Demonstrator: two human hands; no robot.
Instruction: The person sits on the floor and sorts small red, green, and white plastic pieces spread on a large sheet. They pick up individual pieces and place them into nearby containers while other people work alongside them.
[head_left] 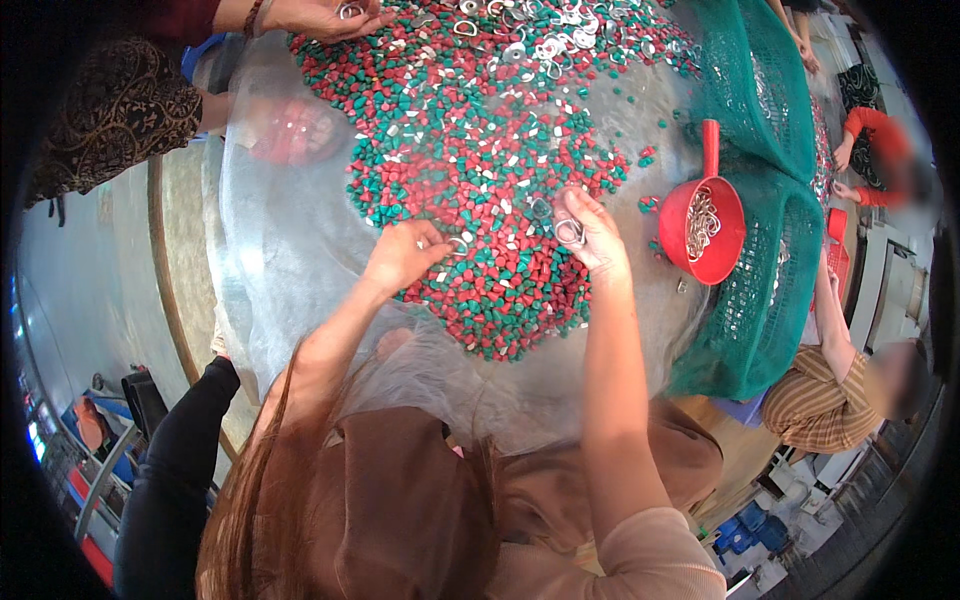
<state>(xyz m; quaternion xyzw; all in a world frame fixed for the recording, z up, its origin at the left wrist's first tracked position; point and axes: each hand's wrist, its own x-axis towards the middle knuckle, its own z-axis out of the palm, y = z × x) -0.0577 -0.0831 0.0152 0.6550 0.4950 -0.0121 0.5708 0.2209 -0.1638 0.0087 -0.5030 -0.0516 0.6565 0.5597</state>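
Note:
Small red, green and white stone-like pieces (520,310) lie in a wide heap in front of me, on a translucent sheet (290,220). My left hand (400,258) is at the heap's left side, its thumb and forefinger closed on a small silvery metal ring (458,245). Across from it, my right hand (598,238) is held palm up over the heap. Its fingers curl round a few D-shaped metal rings (570,233). More loose metal rings and flat metal parts (565,45) are strewn over the heap's far end.
A red plastic scoop (728,262) holding metal rings stands right of the heap. Beyond it are green mesh baskets (780,300). Another person's hand (330,18) holds a ring at the far left; other people work at the right.

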